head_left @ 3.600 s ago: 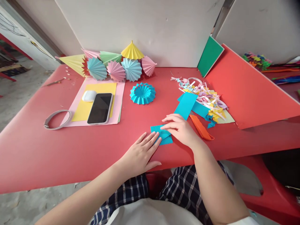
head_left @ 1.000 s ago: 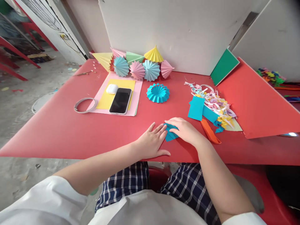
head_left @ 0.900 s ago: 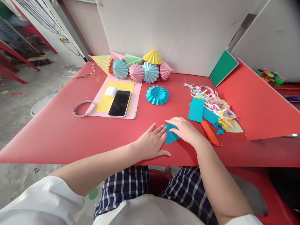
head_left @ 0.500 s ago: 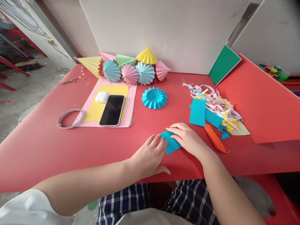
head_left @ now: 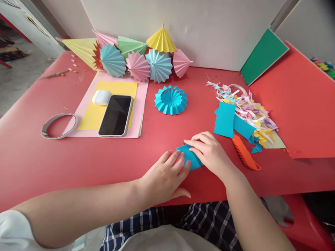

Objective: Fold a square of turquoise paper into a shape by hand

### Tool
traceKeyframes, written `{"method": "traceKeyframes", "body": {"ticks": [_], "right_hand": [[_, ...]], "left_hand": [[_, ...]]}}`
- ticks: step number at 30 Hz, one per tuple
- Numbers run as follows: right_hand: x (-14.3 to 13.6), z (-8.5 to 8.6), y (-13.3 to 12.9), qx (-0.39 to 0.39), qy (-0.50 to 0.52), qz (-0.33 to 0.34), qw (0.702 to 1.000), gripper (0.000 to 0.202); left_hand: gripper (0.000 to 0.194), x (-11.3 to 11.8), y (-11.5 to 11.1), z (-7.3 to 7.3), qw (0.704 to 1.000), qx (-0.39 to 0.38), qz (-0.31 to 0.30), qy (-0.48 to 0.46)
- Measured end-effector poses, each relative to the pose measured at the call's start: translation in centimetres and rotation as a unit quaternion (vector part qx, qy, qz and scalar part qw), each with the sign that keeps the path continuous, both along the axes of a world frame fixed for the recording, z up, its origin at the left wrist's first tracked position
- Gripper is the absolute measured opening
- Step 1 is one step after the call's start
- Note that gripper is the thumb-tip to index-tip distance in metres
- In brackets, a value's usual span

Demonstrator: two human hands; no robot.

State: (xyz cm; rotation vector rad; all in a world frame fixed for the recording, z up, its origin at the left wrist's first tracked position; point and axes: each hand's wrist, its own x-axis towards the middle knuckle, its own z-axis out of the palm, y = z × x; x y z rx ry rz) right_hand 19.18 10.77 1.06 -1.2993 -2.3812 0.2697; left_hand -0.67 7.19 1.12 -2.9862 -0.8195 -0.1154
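Note:
A small piece of blue paper (head_left: 192,158) lies on the red table near its front edge, partly covered by my fingers. My left hand (head_left: 167,174) rests over its left side, fingers spread and bent, thumb stretched apart toward the table edge. On the upper right side, my right hand (head_left: 206,151) holds the paper down with its fingers; its thumb is hidden. Beyond my hands sits a pleated blue paper ring (head_left: 171,100). An orange toothed cutter-like tool (head_left: 244,153) lies to the right, close to a flat blue paper rectangle (head_left: 225,119).
Several folded paper umbrellas (head_left: 159,64) stand against the white board. At left, a phone (head_left: 116,115) and a white case (head_left: 101,97) lie on yellow and pink sheets, beside a ring-shaped band (head_left: 59,125). Paper scraps (head_left: 244,108) and a green board (head_left: 264,57) are at right.
The head view has shifted closer over the table. My left fingers now cover more of the blue paper's lower left part, while my right hand stays on its upper right.

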Motion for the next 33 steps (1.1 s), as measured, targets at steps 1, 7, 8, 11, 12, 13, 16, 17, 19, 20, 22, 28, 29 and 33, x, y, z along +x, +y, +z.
{"method": "traceKeyframes", "body": {"ticks": [1, 7, 8, 11, 12, 13, 16, 17, 19, 20, 22, 28, 29, 33], "right_hand": [[-0.1, -0.1, -0.1, 0.017, -0.003, -0.007, 1.0, 0.026], [-0.3, -0.5, -0.7, 0.078, -0.023, -0.01, 0.997, 0.025], [-0.2, -0.5, -0.8, 0.085, -0.023, -0.008, 0.996, 0.025], [-0.2, -0.4, -0.8, 0.105, -0.02, -0.005, 0.994, 0.024], [-0.2, -0.4, -0.8, 0.11, -0.019, -0.007, 0.994, 0.024], [-0.2, -0.3, -0.9, 0.114, -0.019, -0.012, 0.993, 0.024], [-0.2, -0.3, -1.2, 0.119, -0.027, -0.022, 0.992, 0.025], [-0.2, -0.3, -1.4, 0.119, -0.031, -0.019, 0.992, 0.024], [-0.2, -0.4, -1.6, 0.119, -0.034, -0.006, 0.992, 0.023], [-0.1, -0.4, -1.7, 0.117, -0.035, 0.0, 0.993, 0.023], [-0.1, -0.5, -2.0, 0.11, -0.032, 0.007, 0.993, 0.023], [0.1, -0.6, -2.5, 0.087, -0.02, 0.014, 0.996, 0.026], [0.1, -0.6, -2.6, 0.082, -0.017, 0.014, 0.996, 0.026], [0.2, -0.8, -2.8, 0.063, -0.002, 0.016, 0.998, 0.025]], "left_hand": [[0.074, 0.0, 0.0, 0.0, 1.0, 0.001, 0.0, -0.002], [0.072, -0.1, 0.0, -0.1, 1.0, -0.007, 0.0, -0.007], [0.072, -0.1, 0.0, -0.1, 1.0, -0.009, -0.001, -0.009], [0.071, -0.1, -0.1, -0.1, 1.0, -0.013, 0.001, -0.012], [0.07, -0.1, -0.1, -0.1, 1.0, -0.015, 0.003, -0.012], [0.069, -0.1, -0.2, -0.1, 1.0, -0.017, 0.006, -0.011], [0.068, -0.1, -0.2, 0.0, 1.0, -0.016, 0.009, -0.012], [0.068, -0.1, -0.2, 0.0, 1.0, -0.016, 0.008, -0.014], [0.067, -0.2, -0.2, 0.1, 1.0, -0.018, 0.006, -0.017], [0.066, -0.2, -0.1, 0.1, 1.0, -0.02, 0.007, -0.02], [0.064, -0.2, 0.0, 0.2, 0.999, -0.024, 0.008, -0.026], [0.062, 0.0, 0.1, 0.1, 0.998, -0.041, 0.01, -0.039], [0.061, 0.0, 0.1, 0.0, 0.998, -0.043, 0.01, -0.037], [0.061, 0.0, 0.1, 0.0, 0.999, -0.034, 0.007, -0.03]]}}
